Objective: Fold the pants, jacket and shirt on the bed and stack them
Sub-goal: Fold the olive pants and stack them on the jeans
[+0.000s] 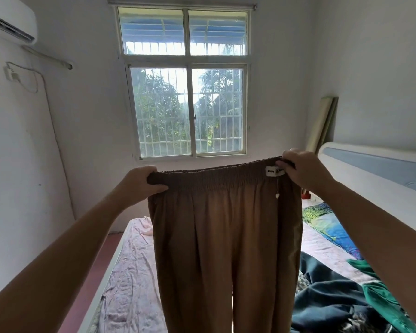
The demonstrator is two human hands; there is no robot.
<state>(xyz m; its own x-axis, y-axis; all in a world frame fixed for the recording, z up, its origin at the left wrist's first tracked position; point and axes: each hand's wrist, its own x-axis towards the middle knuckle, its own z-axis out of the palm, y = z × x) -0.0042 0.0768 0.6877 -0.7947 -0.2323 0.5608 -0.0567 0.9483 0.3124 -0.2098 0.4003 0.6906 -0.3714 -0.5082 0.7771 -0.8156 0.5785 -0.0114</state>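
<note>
Head view shows you holding the brown pants (pixel 226 236) up in the middle of the frame, in front of the window (pixel 190 111). The legs hang past the lower edge, so their hems are out of sight. Your left grip (pixel 144 181) has its fingers curled over one end of the elastic waistband, with the thumb pinching from below. Your right grip (pixel 300 167) pinches the other end beside the white label (pixel 274 170). The waistband sits a little higher on the right, so if you lay it down like that the legs will likely land skewed and the first fold will come out crooked. The cloth looks soft and loose, and a slack pinch on either end could let that corner drop and bunch. The main snag lies at lower right of the frame. A dark blue garment (pixel 327 296) and a green garment (pixel 380 296) lie crumpled on the bed (pixel 130 260), and the hanging legs may drag over them or settle on top, leaving lumps under the fold. The drawstring (pixel 277 188) dangling below the label could get trapped inside. For open room, the pink sheet at lower left is your flattest stretch, but it is narrow. The bed's white edge and the floor are just beside it, so a leg could slide off there. The headboard (pixel 370 169) bounds the right.
</note>
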